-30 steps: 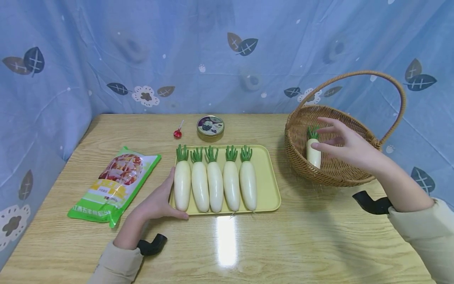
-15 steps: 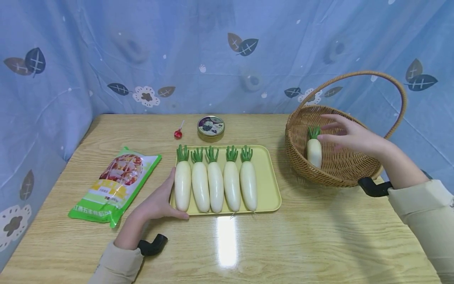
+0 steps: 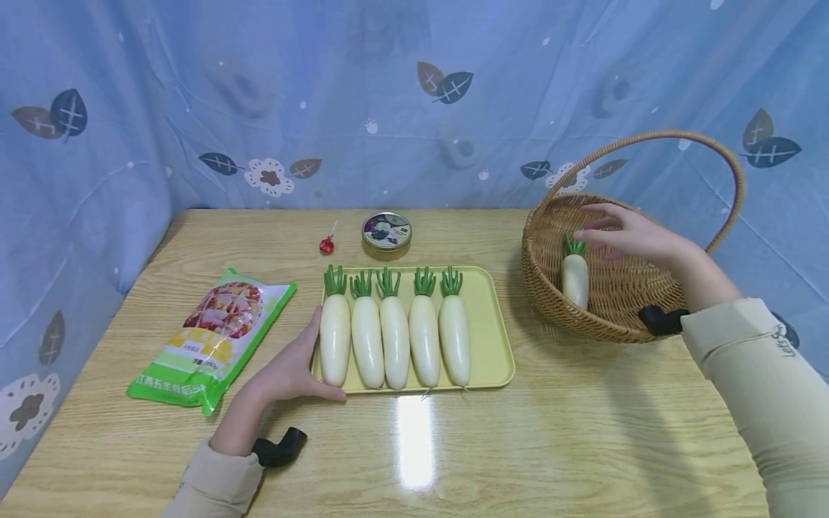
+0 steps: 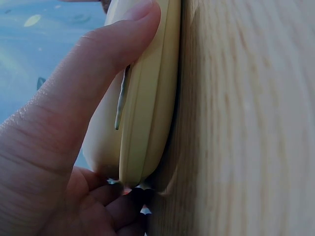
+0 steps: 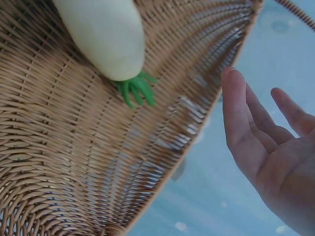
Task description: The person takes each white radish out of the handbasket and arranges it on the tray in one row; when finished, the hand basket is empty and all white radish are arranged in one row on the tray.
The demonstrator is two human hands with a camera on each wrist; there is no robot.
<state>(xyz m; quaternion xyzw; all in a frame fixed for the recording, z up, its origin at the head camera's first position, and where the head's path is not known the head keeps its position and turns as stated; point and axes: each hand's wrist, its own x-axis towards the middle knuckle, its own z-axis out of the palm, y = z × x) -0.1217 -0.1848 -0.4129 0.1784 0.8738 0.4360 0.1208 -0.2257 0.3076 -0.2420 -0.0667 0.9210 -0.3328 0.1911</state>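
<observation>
My left hand [image 3: 291, 370] holds the near left corner of a yellow tray [image 3: 488, 338], thumb on its front edge and fingers along the left side. Several white radishes [image 3: 423, 342] with green tops lie side by side on the tray. In the left wrist view the thumb [image 4: 115, 49] presses at the tray rim [image 4: 142, 118]. My right hand [image 3: 637, 234], fingers spread and holding nothing, is over a wicker basket [image 3: 550, 309]. A single radish [image 3: 575, 280] rests inside the basket. In the right wrist view this radish [image 5: 106, 37] is apart from the fingers.
A green and white food bag [image 3: 210, 338] lies left of the tray. Behind the tray are a red lollipop [image 3: 327, 245] and a round tin [image 3: 386, 234]. The basket's tall handle [image 3: 673, 134] arches over the right side. A blue patterned curtain [image 3: 363, 93] stands behind the table.
My right hand has moved slightly back over the basket, uncovering more of the radish in it. The left hand stays at the tray, and the radishes have not moved.
</observation>
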